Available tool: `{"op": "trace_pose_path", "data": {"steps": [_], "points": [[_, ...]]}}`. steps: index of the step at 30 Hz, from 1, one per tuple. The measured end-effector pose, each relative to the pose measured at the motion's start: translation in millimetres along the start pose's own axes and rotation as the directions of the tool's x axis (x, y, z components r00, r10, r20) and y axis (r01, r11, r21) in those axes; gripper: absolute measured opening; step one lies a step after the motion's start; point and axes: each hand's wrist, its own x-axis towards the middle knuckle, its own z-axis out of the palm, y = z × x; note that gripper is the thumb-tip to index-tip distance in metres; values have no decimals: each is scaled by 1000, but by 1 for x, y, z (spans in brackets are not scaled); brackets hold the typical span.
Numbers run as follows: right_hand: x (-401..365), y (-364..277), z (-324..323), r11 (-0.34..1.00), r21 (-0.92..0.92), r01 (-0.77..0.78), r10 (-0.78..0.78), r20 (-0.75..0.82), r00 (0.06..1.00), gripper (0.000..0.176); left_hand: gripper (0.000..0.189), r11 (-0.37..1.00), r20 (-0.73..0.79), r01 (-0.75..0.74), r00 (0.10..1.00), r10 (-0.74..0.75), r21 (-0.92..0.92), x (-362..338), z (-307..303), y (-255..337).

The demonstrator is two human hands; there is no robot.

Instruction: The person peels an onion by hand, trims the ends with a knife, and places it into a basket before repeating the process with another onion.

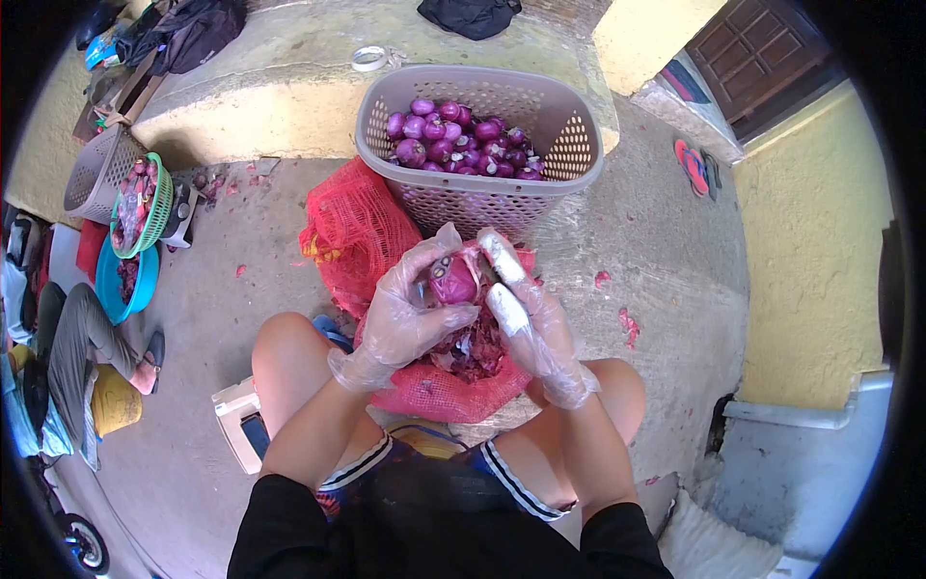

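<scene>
My left hand [394, 314], in a clear plastic glove, is closed around a red onion [453, 280] with its root end turned up. Close on the onion's right side is my right hand [540, 333], gloved too, with white wrapping on its thumb and a finger. Its fingers are bent together, and what sits between them is hard to make out. Below both hands a red mesh sack [439, 394] lies open between my knees, with loose onion skins [473, 355] in it.
A grey perforated basket [473, 198] of peeled red onions [449, 135] stands ahead. Left of it is another red mesh sack [357, 227]. At far left a person's leg [92, 338] shows near a green basket [159, 207] and a blue basin [145, 289]. Sandals [690, 166] lie far right.
</scene>
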Motion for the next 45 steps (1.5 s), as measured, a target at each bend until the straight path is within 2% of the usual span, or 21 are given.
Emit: {"op": "trace_pose_path", "data": {"steps": [2, 4, 6, 8, 12, 16, 19, 20, 21, 22, 24, 26, 27, 29, 30, 32, 33, 35, 37, 41, 45], "points": [[2, -1, -3, 994, -104, 22, -25, -25, 999, 48, 72, 995, -8, 28, 1000, -29, -97, -1, 1, 2], [4, 6, -7, 964, -247, 97, -111, -43, 993, 48, 72, 997, -5, 10, 1000, -11, -71, -1, 2, 6], [-3, -5, -8, 974, 197, -115, 111, 29, 993, 56, 72, 999, -21, -5, 1000, 4, -37, -2, 2, 6], [-6, -10, -6, 916, 330, -227, 199, 117, 973, 62, 73, 1000, -54, -15, 998, 16, 9, -3, 1, 4], [-9, -9, -5, 979, 34, -199, 190, 187, 964, 70, 77, 999, -92, -42, 995, 39, -28, -2, -4, -1], [-5, 1, -1, 977, -199, 73, -36, 182, 983, 67, 76, 998, -123, -44, 992, 37, -51, -1, 2, 3], [-13, -10, 6, 951, -76, -300, 308, 160, 938, 53, 77, 998, -170, -54, 984, 47, -34, -1, 5, -5], [-13, 1, 6, 855, 313, -414, 373, 182, 910, 48, 78, 998, -187, -63, 981, 59, -14, -1, 5, -8], [-14, 22, 6, 609, 646, -461, 421, 229, 878, 43, 78, 997, -200, -8, 980, -7, -77, -2, 4, -7], [-14, 30, 7, 255, 866, -431, 443, 291, 848, 39, 78, 989, -207, 47, 975, -76, -141, -3, 4, -5], [-18, 32, 4, 613, 674, -412, 363, 223, 905, 35, 73, 962, -186, 105, 970, -154, -251, -3, 5, -2], [-17, 29, 6, 646, 654, -393, 354, 199, 914, 33, 65, 933, -141, 115, 975, -171, -342, -3, 8, 1], [-15, 26, 10, 519, 757, -397, 396, 199, 896, 34, 64, 921, -148, 115, 972, -182, -373, -3, 9, 1], [-15, 21, 13, 441, 828, -346, 378, 178, 908, 36, 61, 892, -160, 115, 966, -202, -436, -4, 11, 0], [-17, 20, 13, 497, 813, -304, 317, 156, 936, 39, 59, 894, -161, 108, 968, -195, -435, -5, 10, 0], [-17, 12, 12, 730, 613, -302, 270, 148, 952, 46, 56, 897, -163, 96, 970, -183, -432, -6, 9, 0], [-17, 3, 9, 860, 391, -328, 289, 155, 945, 51, 56, 901, -170, 94, 969, -181, -423, -6, 9, 0], [-16, -8, 9, 929, 178, -326, 296, 175, 939, 59, 56, 911, -185, 90, 967, -177, -403, -6, 8, 0], [-15, -12, 16, 916, 251, -314, 265, 208, 941, 66, 56, 913, -180, 108, 965, -192, -394, -6, 8, 2], [-14, 0, 20, 925, 249, -288, 254, 158, 954, 57, 56, 908, -154, 88, 975, -163, -409, -6, 9, 4], [-14, 12, 28, 947, 279, -158, 132, 110, 985, 44, 54, 883, -164, 82, 971, -176, -462, -8, 11, 2]]}}
